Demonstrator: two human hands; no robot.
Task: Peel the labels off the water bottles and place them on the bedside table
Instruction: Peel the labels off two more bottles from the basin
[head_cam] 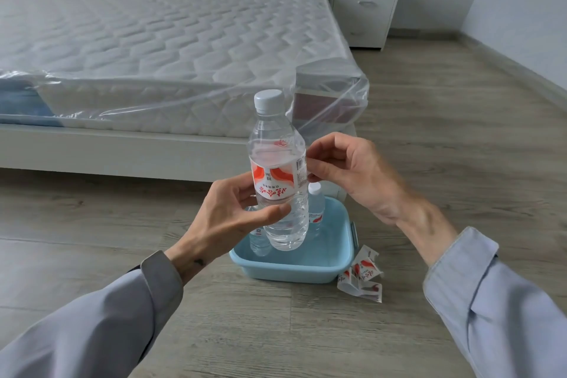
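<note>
The left hand (233, 212) holds the clear plastic water bottle (277, 175) up over the light blue plastic tub (294, 267). The right hand (346, 172) pinches the red and white label (276, 178) edge. A fast pull could rip it.

A red-and-white label (276, 179) with red Chinese characters, seen upside down, and a barcode is wrapped around the bottle (277, 175) between the hands; no wording can be read.
</note>
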